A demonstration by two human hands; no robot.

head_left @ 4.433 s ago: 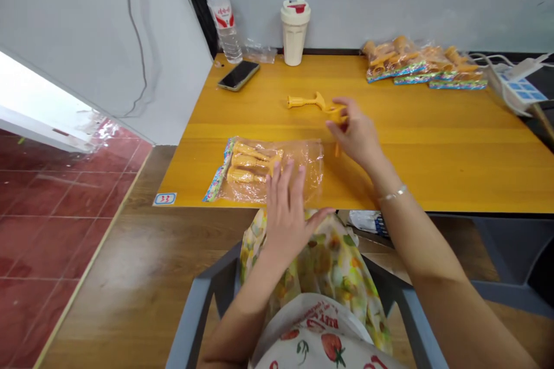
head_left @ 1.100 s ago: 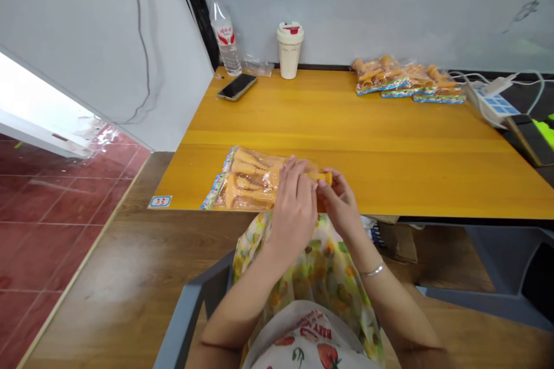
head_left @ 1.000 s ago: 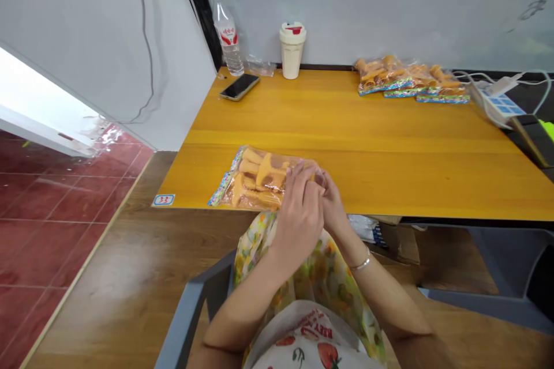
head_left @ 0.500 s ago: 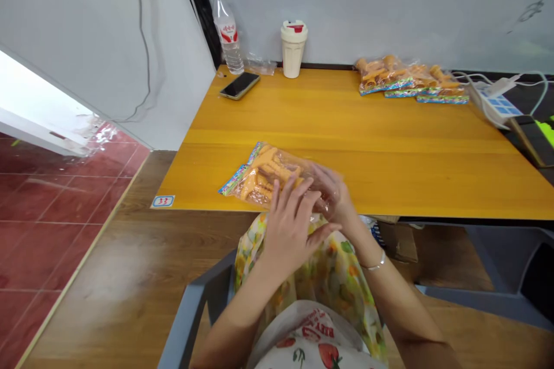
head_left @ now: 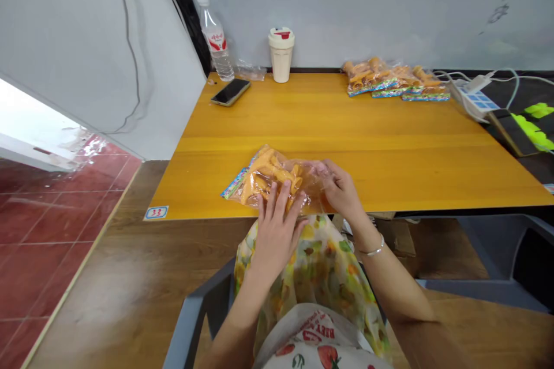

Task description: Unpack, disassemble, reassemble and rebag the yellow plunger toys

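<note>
Orange parts point(head_left: 272, 166) lie inside a clear bag point(head_left: 312, 181), which is on the desk point(head_left: 389, 150), near its front edge; the left hand point(head_left: 278, 229) is open, with the back of it turned up and the fingers a little spread, and the fingertips rest on the front side of the bag; the right hand point(head_left: 344, 191) is bent, and its thumb and fingers pinch the clear end of the bag; thus the bag is under the fingers of the left hand and reaches across to the right hand; its printed strip point(head_left: 235, 183) is on the left, beyond the left hand and well apart from the right one; the parts lie one across another, and I cannot tell exactly how many they are.

A bracelet point(head_left: 375, 246) is around the right wrist; beyond the left hand, and to its left, lies a phone point(head_left: 231, 92), with a bottle point(head_left: 216, 40) standing just behind it; a cup point(head_left: 281, 56) stands almost straight beyond the left hand, at the back of the desk; beyond the right hand, and to its right, lie packs point(head_left: 396, 78) of similar orange parts, overlapping each other; farther right is a power strip point(head_left: 476, 98); to the left of the left hand, at the front corner, a label point(head_left: 156, 213) shows 33.
</note>
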